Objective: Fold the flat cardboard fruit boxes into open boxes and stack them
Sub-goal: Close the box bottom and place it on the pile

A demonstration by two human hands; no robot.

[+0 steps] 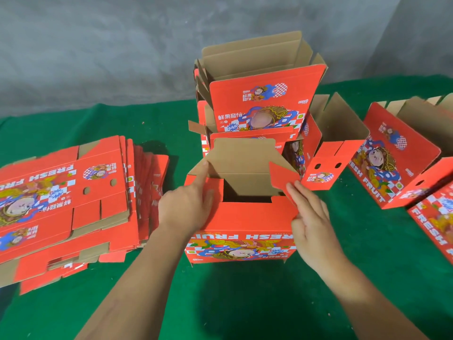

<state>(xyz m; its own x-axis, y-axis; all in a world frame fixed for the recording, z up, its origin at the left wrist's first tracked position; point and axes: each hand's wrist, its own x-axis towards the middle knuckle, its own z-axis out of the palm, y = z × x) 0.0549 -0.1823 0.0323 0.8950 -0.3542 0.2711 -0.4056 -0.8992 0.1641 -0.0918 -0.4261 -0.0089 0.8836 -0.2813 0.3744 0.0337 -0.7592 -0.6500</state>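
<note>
Stood upright on the green cloth (232, 303), front and centre: a half-folded red box (241, 224), open end up, printed "FRESH FRUIT" upside down on its near face. Taken as the landmark for all else.

Rested on the box's top left corner: the left hand (188, 207), palm flat on the red panel, index finger straight and pressing the brown left flap (199, 168) near its upper edge. Nothing grasped there; fingers extended.

Set against the box's right edge: the right hand (310, 212), fingers straight and touching the red right flap (284, 176), which leaned inward over the opening; thumb lay along the box's side. No clench seen, more a push than a grip.

Piled just behind the box, touching or nearly so: a stack of folded boxes (262, 101), brown insides showing at the top.

Spread to the left of the box, well apart: a fanned heap of flat boxes (68, 200).

Laid to the right of the box: more folded boxes on their sides (392, 163).

Rose beyond the stack: a grey wall (98, 45).
</note>
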